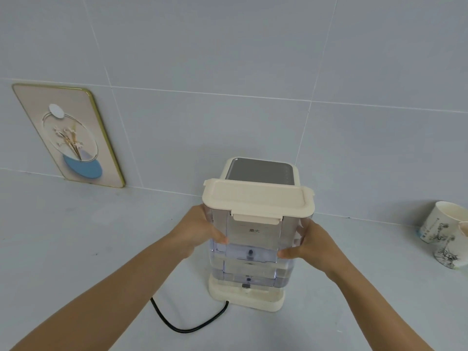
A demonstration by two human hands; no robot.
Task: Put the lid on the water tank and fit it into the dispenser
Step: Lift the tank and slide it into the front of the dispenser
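Both hands, left hand and right hand, grip closed on the lidded tank sides, keeping it upright above the dispenser base.

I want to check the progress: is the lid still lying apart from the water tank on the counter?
No, the cream lid already sits on top of the clear water tank, which both hands grip by its sides.

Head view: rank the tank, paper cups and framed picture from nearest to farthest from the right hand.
1. Tank: held in the right hand, with the left hand opposite.
2. Paper cups: on the counter, far right.
3. Framed picture: against the wall, far left.
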